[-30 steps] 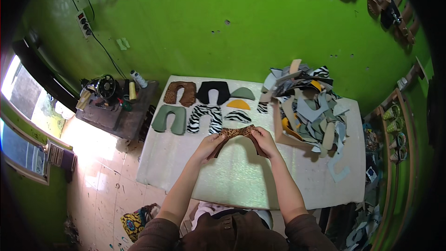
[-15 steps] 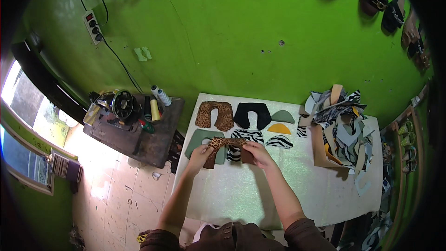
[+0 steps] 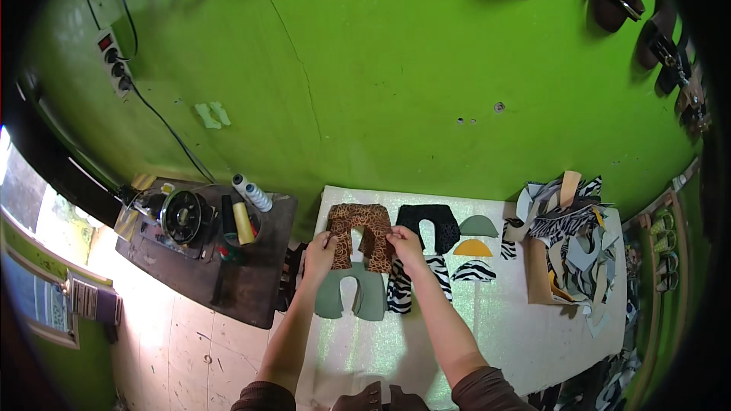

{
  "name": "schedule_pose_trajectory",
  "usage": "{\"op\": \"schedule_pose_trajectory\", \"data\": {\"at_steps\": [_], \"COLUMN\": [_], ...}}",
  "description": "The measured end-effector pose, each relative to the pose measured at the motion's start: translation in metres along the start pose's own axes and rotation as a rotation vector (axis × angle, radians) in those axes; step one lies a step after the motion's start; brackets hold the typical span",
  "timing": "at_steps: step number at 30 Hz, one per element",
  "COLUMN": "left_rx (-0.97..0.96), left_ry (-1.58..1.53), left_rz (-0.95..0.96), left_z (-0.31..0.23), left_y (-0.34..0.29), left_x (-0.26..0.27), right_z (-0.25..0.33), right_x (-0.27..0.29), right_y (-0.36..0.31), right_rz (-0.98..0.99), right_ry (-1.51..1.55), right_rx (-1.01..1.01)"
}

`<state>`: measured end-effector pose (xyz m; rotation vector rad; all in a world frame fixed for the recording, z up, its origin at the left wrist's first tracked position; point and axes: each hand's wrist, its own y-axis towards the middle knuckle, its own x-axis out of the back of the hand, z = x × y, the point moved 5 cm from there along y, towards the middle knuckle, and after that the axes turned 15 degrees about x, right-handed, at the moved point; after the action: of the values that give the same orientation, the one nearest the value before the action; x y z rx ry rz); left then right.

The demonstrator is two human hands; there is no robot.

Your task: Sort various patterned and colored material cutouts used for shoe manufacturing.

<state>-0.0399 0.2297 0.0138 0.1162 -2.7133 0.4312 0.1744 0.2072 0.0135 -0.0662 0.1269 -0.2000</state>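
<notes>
White tabletop point(image 3: 487, 339) runs from the near edge up to a green U-shaped piece point(image 3: 329, 295) and a zebra-print one point(image 3: 398, 295), both on the near side of the leopard-print piece point(image 3: 344, 219), whose lower ends overlap the green in view. The left hand point(image 3: 320, 255) is pinched narrow at the leopard-print piece's left edge, the right hand point(image 3: 406, 245) likewise at its right; I cannot tell whether it lies flat. The table's left edge runs close to its left. Right of it come a black U-shaped piece point(image 3: 425, 213), half-moon pieces point(image 3: 473, 248) and, well apart, a box point(image 3: 539, 274) of scraps point(image 3: 582, 251). Well left stands a sewing machine point(image 3: 181, 217), any lettering too small to read. Beyond it rises the green wall point(image 3: 396, 91).
</notes>
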Motion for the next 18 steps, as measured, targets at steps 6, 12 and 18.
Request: {"op": "schedule_pose_trajectory", "data": {"at_steps": [6,12,18], "left_rx": [-0.008,0.018,-0.410], "left_ry": [-0.048,0.169,0.713], "left_rz": [0.016,-0.034,-0.186], "left_z": [-0.007,-0.025,-0.054], "left_y": [0.030,0.031,0.020], "left_x": [-0.015,-0.008,-0.033], "right_z": [-0.007,0.012,0.022], "right_x": [0.007,-0.013,-0.043], "right_y": [0.026,0.033,0.029], "right_rz": [-0.220,-0.159,-0.103], "right_ry": [-0.481,-0.565,-1.126], "right_rx": [0.229,0.147,0.739]}}
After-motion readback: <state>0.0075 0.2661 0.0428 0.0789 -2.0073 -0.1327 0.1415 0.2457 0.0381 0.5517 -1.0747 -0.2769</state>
